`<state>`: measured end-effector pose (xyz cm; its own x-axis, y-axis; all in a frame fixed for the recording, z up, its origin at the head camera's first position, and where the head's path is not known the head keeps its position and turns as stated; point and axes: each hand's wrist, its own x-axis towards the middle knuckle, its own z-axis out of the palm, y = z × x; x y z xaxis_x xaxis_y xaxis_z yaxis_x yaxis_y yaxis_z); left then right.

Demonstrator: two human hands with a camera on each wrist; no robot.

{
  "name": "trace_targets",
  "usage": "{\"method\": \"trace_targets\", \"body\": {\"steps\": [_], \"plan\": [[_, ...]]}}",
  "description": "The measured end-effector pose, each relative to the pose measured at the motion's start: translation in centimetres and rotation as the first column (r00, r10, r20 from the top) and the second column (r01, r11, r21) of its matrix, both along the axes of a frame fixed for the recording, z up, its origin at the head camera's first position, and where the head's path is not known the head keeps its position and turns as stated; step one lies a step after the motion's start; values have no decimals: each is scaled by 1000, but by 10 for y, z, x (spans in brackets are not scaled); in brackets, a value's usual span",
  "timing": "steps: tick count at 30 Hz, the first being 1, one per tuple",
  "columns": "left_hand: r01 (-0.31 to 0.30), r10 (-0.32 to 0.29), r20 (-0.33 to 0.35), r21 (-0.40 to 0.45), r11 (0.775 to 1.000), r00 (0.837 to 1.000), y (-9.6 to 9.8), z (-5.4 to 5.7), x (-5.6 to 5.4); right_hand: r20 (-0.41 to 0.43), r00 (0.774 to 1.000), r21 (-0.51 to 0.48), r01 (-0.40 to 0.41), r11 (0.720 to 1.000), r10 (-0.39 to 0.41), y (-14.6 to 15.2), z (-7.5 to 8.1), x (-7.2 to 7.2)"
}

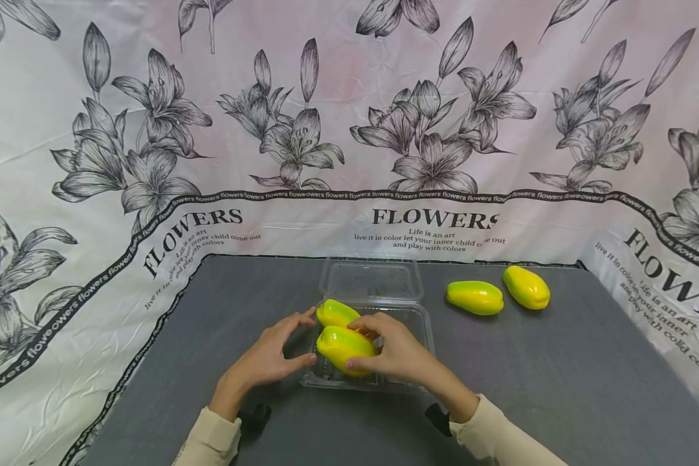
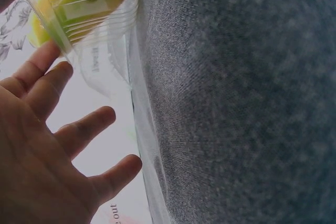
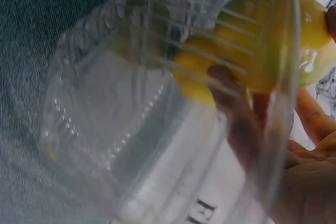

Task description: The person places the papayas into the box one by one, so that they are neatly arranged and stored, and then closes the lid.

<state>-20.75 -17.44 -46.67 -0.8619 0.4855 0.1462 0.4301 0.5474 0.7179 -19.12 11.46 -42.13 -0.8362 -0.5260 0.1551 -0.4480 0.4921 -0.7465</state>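
Note:
A clear plastic clamshell box (image 1: pixel 404 382) lies on the table with its lid (image 1: pixel 371 280) folded back. Two yellow-green papayas are at its left part: the farther papaya (image 1: pixel 336 313) sits inside, and the nearer papaya (image 1: pixel 340 346) is in the grip of my right hand (image 1: pixel 399 349), thumb on the near side and fingers over the far side. Through the box wall, the right wrist view shows yellow fruit (image 3: pixel 197 69) beside the fingers. My left hand (image 1: pixel 268 353) is at the box's left edge, fingers spread and holding nothing; its fingertips (image 2: pixel 50 51) are by the clear wall.
Two more papayas lie on the grey table (image 1: pixel 530 375) right of the box: one papaya (image 1: pixel 474 298) close to it, another papaya (image 1: pixel 527 288) farther right. A white floral cloth (image 1: pixel 303 223) with printed words hangs behind and along both sides.

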Motion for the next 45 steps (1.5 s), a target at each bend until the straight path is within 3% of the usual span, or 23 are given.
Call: {"method": "trace_targets", "body": {"steps": [13,30,38,45], "plan": [[49,-48,-38,19,999,998,-1,1,0,-7,1000,53,13,999,-12,-7,-8,-1],[44,-44,-41,2,999,998,-4,1,1,-51,999,77,-16,997,20,-15,-7,1],[36,-37,-49,-7,999,998,-4,1,1,-44,999,131,-24,991,30,-18,-7,-1],[34,-34,-9,3,999,999,-3,2,2,-33,999,193,7,981,-1,-17,-3,1]]}}
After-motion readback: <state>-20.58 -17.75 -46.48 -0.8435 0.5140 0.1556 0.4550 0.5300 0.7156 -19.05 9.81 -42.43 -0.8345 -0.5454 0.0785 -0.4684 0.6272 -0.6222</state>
